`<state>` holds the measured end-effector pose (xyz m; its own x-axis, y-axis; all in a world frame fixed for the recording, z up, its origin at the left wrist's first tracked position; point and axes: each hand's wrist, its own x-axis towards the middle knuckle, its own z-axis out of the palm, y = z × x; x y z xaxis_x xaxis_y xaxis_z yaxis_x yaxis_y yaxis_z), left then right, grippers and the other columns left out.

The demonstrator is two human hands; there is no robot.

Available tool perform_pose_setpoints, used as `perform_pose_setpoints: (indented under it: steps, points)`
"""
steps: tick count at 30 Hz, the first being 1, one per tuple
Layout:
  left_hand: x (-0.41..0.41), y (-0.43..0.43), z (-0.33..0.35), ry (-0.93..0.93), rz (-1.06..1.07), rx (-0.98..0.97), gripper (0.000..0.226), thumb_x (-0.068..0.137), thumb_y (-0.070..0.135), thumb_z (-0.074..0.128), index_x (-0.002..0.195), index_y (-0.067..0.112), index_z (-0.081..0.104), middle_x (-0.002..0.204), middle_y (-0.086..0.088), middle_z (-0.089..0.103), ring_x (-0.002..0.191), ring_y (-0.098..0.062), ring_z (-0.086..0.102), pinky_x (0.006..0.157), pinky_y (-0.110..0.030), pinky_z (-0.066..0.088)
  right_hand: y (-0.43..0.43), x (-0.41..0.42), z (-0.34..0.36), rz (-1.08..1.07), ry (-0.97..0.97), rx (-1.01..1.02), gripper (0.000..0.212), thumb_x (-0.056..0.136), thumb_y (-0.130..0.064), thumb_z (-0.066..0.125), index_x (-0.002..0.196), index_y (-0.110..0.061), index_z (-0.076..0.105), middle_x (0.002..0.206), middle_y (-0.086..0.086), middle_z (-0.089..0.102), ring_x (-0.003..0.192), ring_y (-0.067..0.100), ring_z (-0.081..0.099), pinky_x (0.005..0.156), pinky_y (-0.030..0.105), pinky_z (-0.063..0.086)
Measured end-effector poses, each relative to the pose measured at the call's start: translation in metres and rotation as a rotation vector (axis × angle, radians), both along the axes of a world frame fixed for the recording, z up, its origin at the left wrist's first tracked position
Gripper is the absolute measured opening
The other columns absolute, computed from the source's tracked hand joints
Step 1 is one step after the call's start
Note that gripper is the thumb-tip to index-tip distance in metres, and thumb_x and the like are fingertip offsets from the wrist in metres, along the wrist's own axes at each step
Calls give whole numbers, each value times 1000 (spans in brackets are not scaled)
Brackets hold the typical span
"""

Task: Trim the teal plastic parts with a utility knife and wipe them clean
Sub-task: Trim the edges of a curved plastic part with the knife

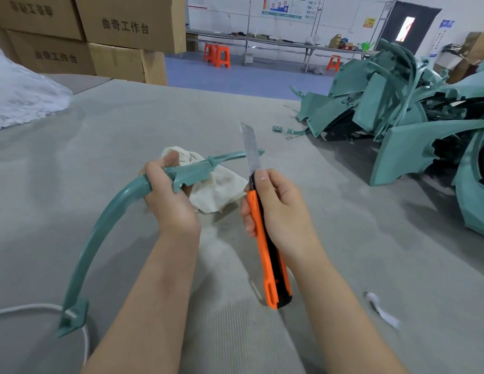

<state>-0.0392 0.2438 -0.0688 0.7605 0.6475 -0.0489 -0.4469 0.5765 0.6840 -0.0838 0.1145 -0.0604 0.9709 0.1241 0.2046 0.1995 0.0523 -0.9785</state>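
- Near centre, the left hand curls tight round a long curved teal plastic strip and a crumpled off-white cloth.
- Just right, the right hand wraps closed round an orange-and-black utility knife, blade out, upright before the strip's far end.
- Grey felt table beneath; heaped teal plastic parts far right, brown cardboard boxes far left.

Teal pile partly beyond right edge

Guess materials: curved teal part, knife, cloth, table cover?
Curved teal part: moulded plastic, semi-gloss, highlights along the arc. Knife: orange-black plastic handle, dull grey metal blade. Cloth: off-white woven fabric, creased, maybe cotton. Table cover: grey ribbed textile, matte, probably felt or carpet.
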Motion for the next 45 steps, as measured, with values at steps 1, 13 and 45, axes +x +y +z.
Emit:
perform_pose_setpoints:
  steps: [1,13,45]
  points:
    - [0,0,0,1,-6,-9,18,95,16,39,80,15,50,97,-2,64,85,-16,59,66,-23,52,-1,2,-2,-45,7,-37,33,105,-27,38,76,-16,47,54,0,58,38,13,47,40,21,40]
    - [2,-1,-3,-1,3,-25,20,94,15,39,81,11,53,86,0,62,76,-13,60,64,-22,52,10,-1,-8,57,-12,-63,33,105,-29,38,77,-13,47,55,0,58,38,13,47,39,23,40]
    - [-6,-4,2,-43,-120,-43,27,95,14,38,70,14,48,84,-3,53,80,-16,52,65,-23,52,0,-7,2,325,-20,-48,31,104,-25,40,77,-15,49,57,8,56,36,13,42,41,22,38]
